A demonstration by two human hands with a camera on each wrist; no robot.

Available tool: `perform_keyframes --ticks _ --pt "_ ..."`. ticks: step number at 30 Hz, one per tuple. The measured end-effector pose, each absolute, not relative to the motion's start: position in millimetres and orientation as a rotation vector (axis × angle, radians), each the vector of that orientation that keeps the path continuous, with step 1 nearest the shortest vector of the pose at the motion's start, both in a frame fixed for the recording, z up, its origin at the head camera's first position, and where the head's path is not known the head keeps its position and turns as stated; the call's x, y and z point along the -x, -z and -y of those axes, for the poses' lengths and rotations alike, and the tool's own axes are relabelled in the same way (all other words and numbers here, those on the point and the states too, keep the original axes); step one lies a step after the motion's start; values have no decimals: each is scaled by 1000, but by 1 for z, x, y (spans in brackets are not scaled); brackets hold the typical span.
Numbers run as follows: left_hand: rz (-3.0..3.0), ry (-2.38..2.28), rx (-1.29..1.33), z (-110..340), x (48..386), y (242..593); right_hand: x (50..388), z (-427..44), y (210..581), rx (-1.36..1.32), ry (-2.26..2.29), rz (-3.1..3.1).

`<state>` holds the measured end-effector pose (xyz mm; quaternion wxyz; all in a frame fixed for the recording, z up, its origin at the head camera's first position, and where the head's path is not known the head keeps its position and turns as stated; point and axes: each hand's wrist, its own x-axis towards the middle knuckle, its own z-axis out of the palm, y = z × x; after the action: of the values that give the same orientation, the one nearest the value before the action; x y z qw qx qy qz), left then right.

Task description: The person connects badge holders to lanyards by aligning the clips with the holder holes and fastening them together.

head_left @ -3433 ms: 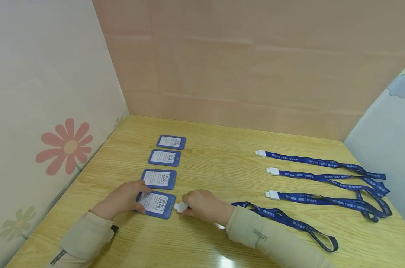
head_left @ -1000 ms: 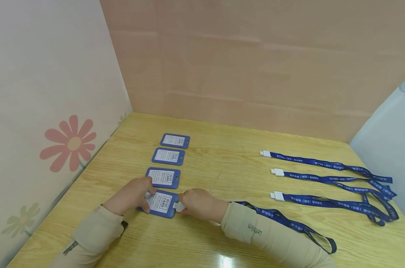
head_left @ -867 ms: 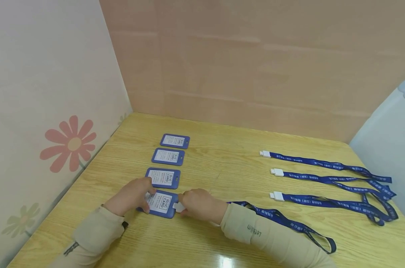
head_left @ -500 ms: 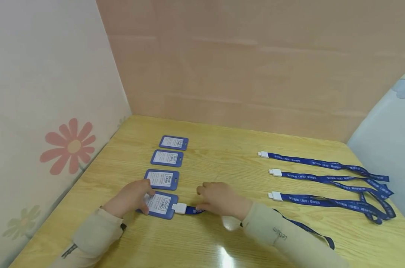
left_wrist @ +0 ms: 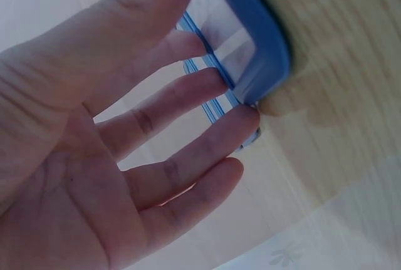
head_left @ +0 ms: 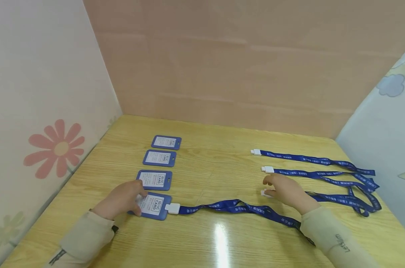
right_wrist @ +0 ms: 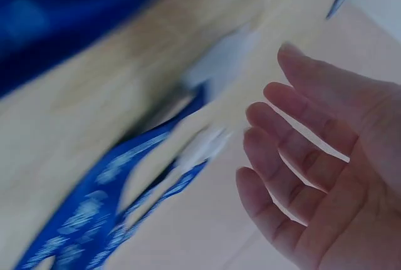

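Note:
My left hand [head_left: 121, 200] holds the near blue ID card holder [head_left: 158, 210] by its left end. In the left wrist view the thumb lies across the holder [left_wrist: 270, 51] and the fingertips meet its edge. At the holder's slotted end sits the white clip [head_left: 173, 208] of a blue lanyard [head_left: 224, 204], which trails right across the table. My right hand [head_left: 287, 189] hovers with loosely bent fingers over another lanyard's white clip [head_left: 264, 193], partly hiding it. Nothing is between its fingers in the right wrist view, where the lanyards are blurred.
Three more blue card holders lie in a column behind the held one, the closest [head_left: 154, 179] near my left fingers. Two further lanyards, one with its clip [head_left: 256, 152] farthest back, lie at the right. Walls with printed flowers [head_left: 61, 149] border the table [head_left: 209, 163].
The right hand first brought the white clip to the card holder, then let go and slid right along the lanyard to the other lanyards. The left hand keeps holding the card holder.

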<state>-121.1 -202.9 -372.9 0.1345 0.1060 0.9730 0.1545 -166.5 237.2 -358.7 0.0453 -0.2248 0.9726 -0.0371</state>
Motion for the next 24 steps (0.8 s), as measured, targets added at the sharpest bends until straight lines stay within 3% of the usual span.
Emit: perform_keyframes --ticks 24 --pt "-2815 -447 -363 206 122 372 167 -262 376 588 262 -2908"
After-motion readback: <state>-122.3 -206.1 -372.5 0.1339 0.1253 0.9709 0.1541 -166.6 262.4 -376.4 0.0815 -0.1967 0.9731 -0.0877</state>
